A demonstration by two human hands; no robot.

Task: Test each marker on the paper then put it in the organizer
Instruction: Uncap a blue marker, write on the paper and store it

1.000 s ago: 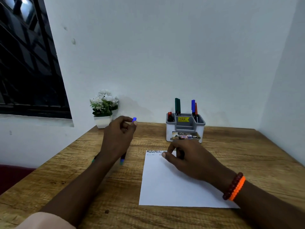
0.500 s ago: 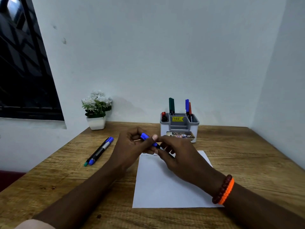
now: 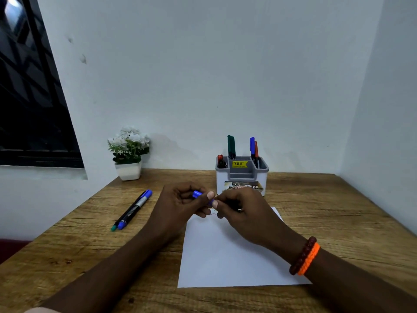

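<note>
Looking from the head camera, we see both hands meet above the paper (image 3: 230, 251) — left hand (image 3: 180, 208) pinching the blue marker (image 3: 198, 194), right hand (image 3: 243, 213) gripping its dark barrel — just before the organizer (image 3: 242, 177).

Matt grained wood table (image 3: 327, 213), smooth white paper (image 3: 225, 256), grey plastic organizer (image 3: 241, 177), glossy beaded bracelet (image 3: 302, 256).

Single head cam, looks fwd & down — hands close, desk (image 3: 338, 211) beyond
</note>
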